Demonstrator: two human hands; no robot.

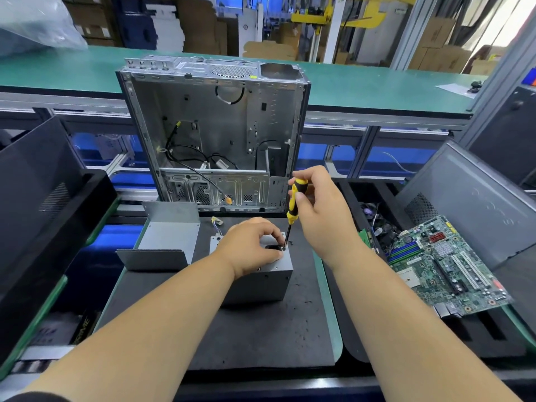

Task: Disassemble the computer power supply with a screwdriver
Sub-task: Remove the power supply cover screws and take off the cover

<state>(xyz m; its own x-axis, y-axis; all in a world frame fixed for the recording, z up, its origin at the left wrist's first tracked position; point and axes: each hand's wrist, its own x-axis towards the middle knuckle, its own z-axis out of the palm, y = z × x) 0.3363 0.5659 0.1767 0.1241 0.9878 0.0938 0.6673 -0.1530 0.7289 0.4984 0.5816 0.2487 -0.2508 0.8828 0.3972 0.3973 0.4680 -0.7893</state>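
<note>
Figure. Loosening a casing screw on the grey sheet-metal box of the computer power supply (pixel 258 281), which stands on end at the centre of the black foam work mat (pixel 261 338). The left hand (pixel 251 247) lies over the top face of the box with fingers curled round its upper edge, clamping it to the mat. The right hand (pixel 320 210), at 1 o'clock from the box, pinches the yellow-and-black-handled screwdriver (pixel 293 207) between thumb and fingers; the shaft runs nearly upright and its tip meets the top face at the corner nearest 2 o'clock, just beside the left fingertips. The screw head itself is too small to make out.

To do this step well, as judged here: keep the shaft in line with the screw axis, bear down firmly before turning so the tip does not ride out of the recess, and let the left hand resist any twist of the box. The fingertips sit close to the tip; a slip would strike them.

The bent grey sheet-metal cover (pixel 166 242), at 9 o'clock from the box, lies apart from it. The open silver steel computer chassis (pixel 214 132) stands at 12 o'clock; the green motherboard (pixel 446 265) rests at 3 o'clock.
</note>
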